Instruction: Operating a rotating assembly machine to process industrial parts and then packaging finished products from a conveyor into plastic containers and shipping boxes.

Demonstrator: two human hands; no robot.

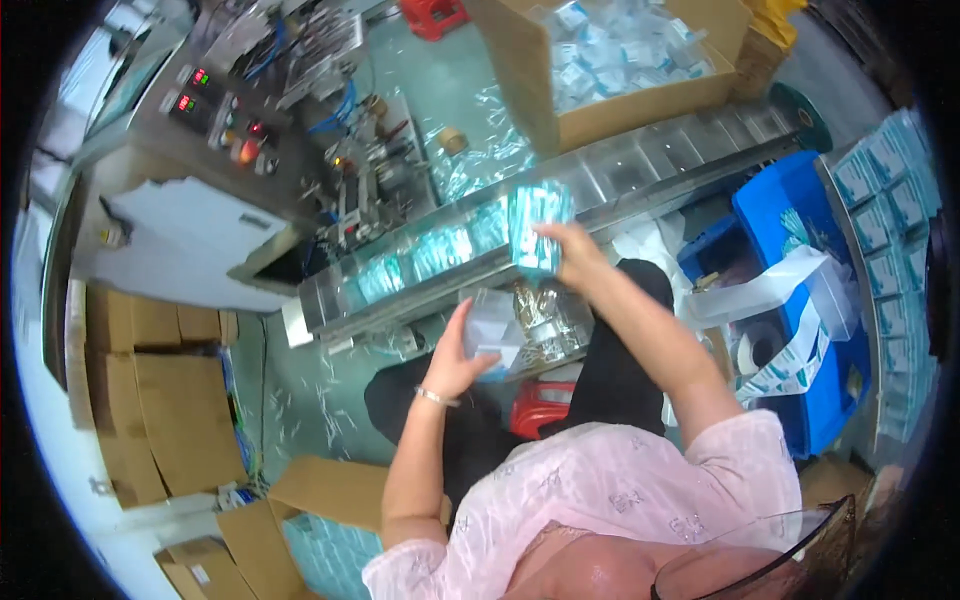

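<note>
My right hand [578, 256] grips a stack of slim teal-and-white packets [538, 222] held over the near edge of the conveyor [650, 170]. Lower and to the left, my left hand [452, 362] is closed round a clear plastic bag [490, 322] with pale printing; its opening is hard to make out. Between the hands and my lap, more clear, shiny material [550, 325] shows partly behind the bag. More teal packets [440, 250] lie in groups in the conveyor's compartments, left of the stack.
A machine with a lit control panel [225, 125] stands at the left. Beyond the conveyor is a cardboard box [640, 120] of filled clear bags. A blue crate [825, 390] with strips of film sits at my right, beside rows of packs [890, 220]. Brown cartons [190, 415] stack at left.
</note>
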